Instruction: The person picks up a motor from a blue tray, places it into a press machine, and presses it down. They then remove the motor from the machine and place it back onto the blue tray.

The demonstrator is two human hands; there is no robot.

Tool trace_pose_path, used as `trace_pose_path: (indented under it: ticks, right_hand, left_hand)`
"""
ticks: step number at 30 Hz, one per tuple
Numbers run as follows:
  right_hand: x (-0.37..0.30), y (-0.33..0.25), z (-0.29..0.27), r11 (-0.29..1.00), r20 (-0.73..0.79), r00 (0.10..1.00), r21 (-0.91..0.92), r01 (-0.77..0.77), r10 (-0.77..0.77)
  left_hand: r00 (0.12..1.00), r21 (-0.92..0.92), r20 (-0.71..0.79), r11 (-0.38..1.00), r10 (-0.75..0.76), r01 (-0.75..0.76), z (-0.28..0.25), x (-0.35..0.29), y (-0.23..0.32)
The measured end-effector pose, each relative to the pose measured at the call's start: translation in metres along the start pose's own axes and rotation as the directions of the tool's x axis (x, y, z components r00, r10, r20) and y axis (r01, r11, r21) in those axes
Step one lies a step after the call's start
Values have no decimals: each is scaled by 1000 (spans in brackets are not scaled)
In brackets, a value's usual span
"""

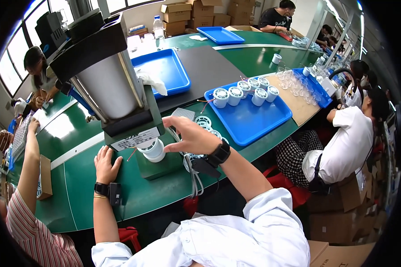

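A white round plastic housing (154,152) with thin red wires stands on the green base under the bench press (109,89), which has a big silver cylinder. The press head hides part of the housing's top. To its left, my left hand (106,163) lies flat on the green tabletop, fingers stretched out, holding nothing. My right hand (195,135) is at the press's right side with thumb and fingers apart. Its thumb tip is close to the housing; whether they touch I cannot tell. Several white slotted rings (203,121) lie beyond that hand.
A blue tray (258,122) at the right carries several white housings. Another blue tray (165,73) stands behind the press. Clear cups (298,86) sit on cardboard farther right. Grey cables (195,180) hang over the near table edge. Co-workers sit on both sides; a striped sleeve (26,211) is close at left.
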State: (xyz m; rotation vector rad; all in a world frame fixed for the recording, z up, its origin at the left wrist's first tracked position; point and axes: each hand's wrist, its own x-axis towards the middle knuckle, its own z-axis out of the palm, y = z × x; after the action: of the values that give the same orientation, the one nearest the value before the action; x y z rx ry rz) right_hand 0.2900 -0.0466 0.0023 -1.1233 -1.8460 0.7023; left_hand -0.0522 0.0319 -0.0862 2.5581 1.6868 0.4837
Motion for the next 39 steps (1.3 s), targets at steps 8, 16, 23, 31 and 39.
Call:
trace_pose_path:
  ticks: [8, 16, 23, 31, 39]
  right_hand:
    - [21, 3, 48, 994, -55, 997, 87, 66, -61]
    - [-32, 46, -54, 974, -344, 912, 44, -221, 222]
    - [-82, 134, -165, 781, -633, 733, -316, -539, 249]
    - [-75, 130, -172, 763, -664, 715, -340, -550, 219]
    - [-73, 76, -71, 942, -315, 914, -131, -309, 255]
  left_hand:
    - [990, 38, -102, 995, 96, -93, 6, 3, -2]
    - [987, 4, -86, 990, 139, -139, 5, 1, -9]
    - [989, -102, -129, 991, 77, -91, 5, 2, -3]
    - [996, -124, -90, 992, -1, -11, 2, -1, -4]
    - [998, -138, -59, 990, 8, -16, -10, 4, 20]
